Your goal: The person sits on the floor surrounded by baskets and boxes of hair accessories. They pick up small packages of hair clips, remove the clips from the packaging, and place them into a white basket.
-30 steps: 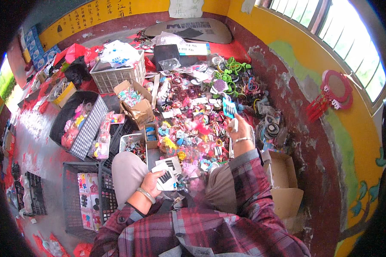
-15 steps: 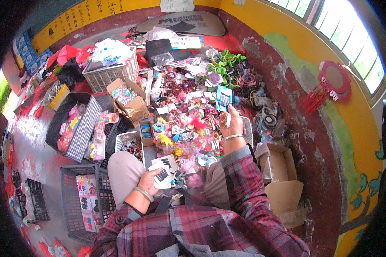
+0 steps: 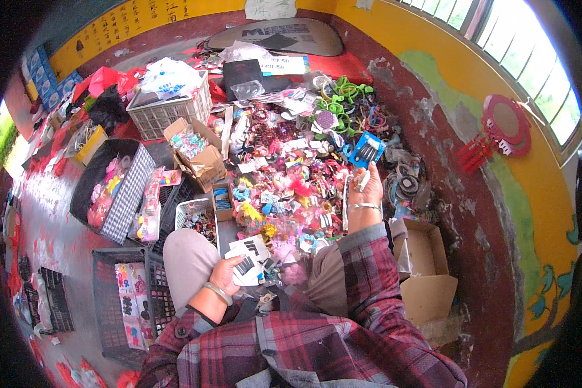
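My right hand (image 3: 367, 189), a bangle at its wrist, pinches a blue card (image 3: 368, 150) by its lower edge. Several dark, slim hair clips appear to be fixed on that card, above the right side of a big heap of small hair accessories (image 3: 284, 178). Something small and whitish also shows against the right palm, too small to name. Low between my knees, my left hand (image 3: 224, 275) grips a white card (image 3: 244, 266) with dark strips on it, likely clips. More white cards (image 3: 257, 247) with black pieces lie just beyond it.
To the left stand a black crate (image 3: 102, 291), a checked box (image 3: 127, 205) and an open carton (image 3: 208, 165) of small packets. A pale basket (image 3: 150, 123) sits farther back. At my right is a cardboard box (image 3: 428, 297), beside the wall with a red hanging ornament (image 3: 507, 123).
My right hand has moved to the right with the blue card, which is now tilted. The left hand and its white card have stayed almost in place.
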A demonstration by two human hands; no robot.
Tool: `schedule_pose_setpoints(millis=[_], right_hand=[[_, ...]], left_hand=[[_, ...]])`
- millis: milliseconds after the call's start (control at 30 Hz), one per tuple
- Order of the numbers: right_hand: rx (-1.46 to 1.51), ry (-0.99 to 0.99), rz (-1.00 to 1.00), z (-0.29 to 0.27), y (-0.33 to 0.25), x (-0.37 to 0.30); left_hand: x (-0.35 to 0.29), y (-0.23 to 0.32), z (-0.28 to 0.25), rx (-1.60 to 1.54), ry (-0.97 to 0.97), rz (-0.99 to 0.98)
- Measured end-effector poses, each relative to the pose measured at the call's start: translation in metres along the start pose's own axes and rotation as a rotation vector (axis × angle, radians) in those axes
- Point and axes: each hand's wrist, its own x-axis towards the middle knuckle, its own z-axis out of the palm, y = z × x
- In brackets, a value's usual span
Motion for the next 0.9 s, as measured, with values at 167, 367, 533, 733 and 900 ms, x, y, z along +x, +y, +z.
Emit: schedule_pose_setpoints(millis=[167, 367, 533, 733, 900], right_hand=[[0.029, -0.001, -0.057, 0.007, -0.002, -0.004], [0.019, 0.064, -0.048, 0.004, 0.001, 0.0], [0.029, -0.009, 0.006, 0.001, 0.001, 0.0], [0.035, -0.085, 0.042, -0.016, 0.008, 0.018], [0.074, -0.012, 0.037, 0.001, 0.01, 0.004]], left_hand=[[-0.001, 0.0, 0.001, 0.002, 0.026, 0.01], [-0.003, 0.002, 0.005, -0.001, -0.009, -0.005], [-0.001, 0.001, 0.0, -0.009, 0.007, 0.003], [-0.003, 0.003, 0.009, -0.011, 0.012, -0.005], [-0.005, 0.003, 0.007, -0.012, 0.027, 0.021]])
